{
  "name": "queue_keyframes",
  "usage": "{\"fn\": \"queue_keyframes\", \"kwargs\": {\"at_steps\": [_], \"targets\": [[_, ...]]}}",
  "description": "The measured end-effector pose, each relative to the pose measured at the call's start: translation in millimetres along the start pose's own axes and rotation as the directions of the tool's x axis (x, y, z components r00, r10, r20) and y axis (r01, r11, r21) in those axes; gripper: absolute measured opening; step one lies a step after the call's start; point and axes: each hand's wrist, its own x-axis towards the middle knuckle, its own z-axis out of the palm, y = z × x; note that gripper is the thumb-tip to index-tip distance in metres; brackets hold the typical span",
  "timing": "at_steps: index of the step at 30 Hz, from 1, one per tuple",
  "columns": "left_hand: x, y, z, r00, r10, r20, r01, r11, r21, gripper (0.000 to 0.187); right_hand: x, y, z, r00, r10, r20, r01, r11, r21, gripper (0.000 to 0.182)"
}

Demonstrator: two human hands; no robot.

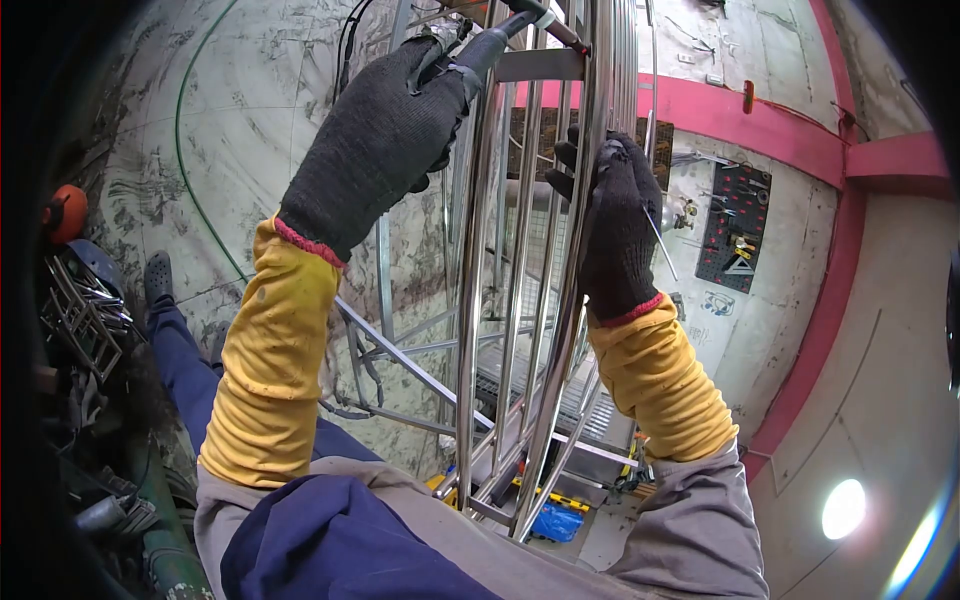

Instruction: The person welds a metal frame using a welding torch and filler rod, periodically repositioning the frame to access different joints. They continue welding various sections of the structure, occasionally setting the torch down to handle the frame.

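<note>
— What do we have before us, biggest first?

— A tall stainless steel frame (520, 300) of upright bars, standing on the scuffed concrete floor (250, 120) between our arms. Behind it hangs a black tool board (738, 225); we can read no writing on it (too small).

— And our hands?

— Both gloved in black. Our left hand (375, 140) is closed around a dark torch handle (495, 45) held against the frame's top crossbar. Our right hand (618, 225) grips an outer upright bar and pinches a thin wire rod (660, 240).
</note>
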Motion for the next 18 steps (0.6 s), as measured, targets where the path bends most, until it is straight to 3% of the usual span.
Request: {"fn": "queue_keyframes", "kwargs": {"at_steps": [2, 3, 6, 12, 18], "targets": [[2.1, -1.9, -1.9, 0.998, -0.027, 0.05, 0.032, 0.995, -0.096, 0.035, -0.8, 3.4, -5.8, 0.996, 0.004, 0.085, -0.005, 1.0, 0.01, 0.03], [1.3, 0.2, -1.8, 0.999, -0.024, 0.038, 0.027, 0.997, -0.067, 0.034, -12.3, -14.7, 2.8, 0.999, -0.014, 0.034, 0.017, 0.996, -0.089, 0.029], [3.8, -1.9, -1.0, 0.998, -0.047, 0.049, 0.052, 0.993, -0.107, 0.035, -1.1, 3.4, 1.1, 1.0, -0.005, -0.009, 0.005, 1.0, 0.029, 0.029], [-3.4, 3.8, 0.7, 1.0, 0.019, -0.005, -0.019, 0.999, -0.029, 0.037, 1.3, -1.8, -1.6, 1.0, 0.008, 0.027, -0.008, 1.0, -0.01, 0.029], [-4.0, -1.6, 4.4, 0.998, 0.057, -0.033, -0.059, 0.995, -0.08, 0.035, 1.7, -2.1, -3.2, 0.999, -0.001, 0.034, 0.002, 0.999, -0.034, 0.032]]}}
